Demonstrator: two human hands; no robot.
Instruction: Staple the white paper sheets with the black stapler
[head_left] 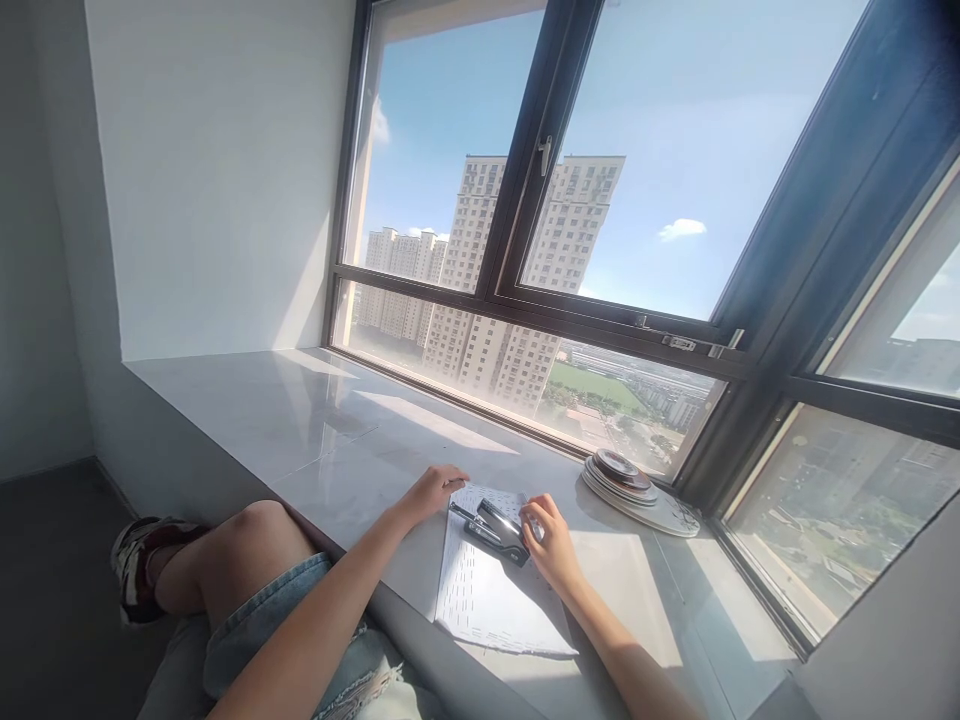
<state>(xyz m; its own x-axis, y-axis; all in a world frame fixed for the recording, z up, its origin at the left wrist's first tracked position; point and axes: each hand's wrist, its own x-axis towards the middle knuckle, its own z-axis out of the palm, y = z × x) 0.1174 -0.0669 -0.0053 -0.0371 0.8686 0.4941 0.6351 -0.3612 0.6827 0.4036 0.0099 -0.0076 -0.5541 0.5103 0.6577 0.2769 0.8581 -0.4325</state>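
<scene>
A black stapler (489, 532) lies on white sheets of paper (499, 610) on the pale window ledge, its upper arm raised apart from the lower part. Rows of short dark marks, which look like staples, cover much of the paper. My right hand (551, 540) is closed at the stapler's right end, with the fingers bent against it; the fingertips are partly hidden. At the paper's upper left corner, my left hand (435, 492) rests with its fingers stretched out, close to the stapler's left end and holding nothing.
Several stacked plates (637, 495) stand on the ledge (300, 430) to the right, close to the window frame (720, 365). My bent knee (262, 525) is below the ledge's front edge on the left. Bright sunlight and shadow fall across the surface.
</scene>
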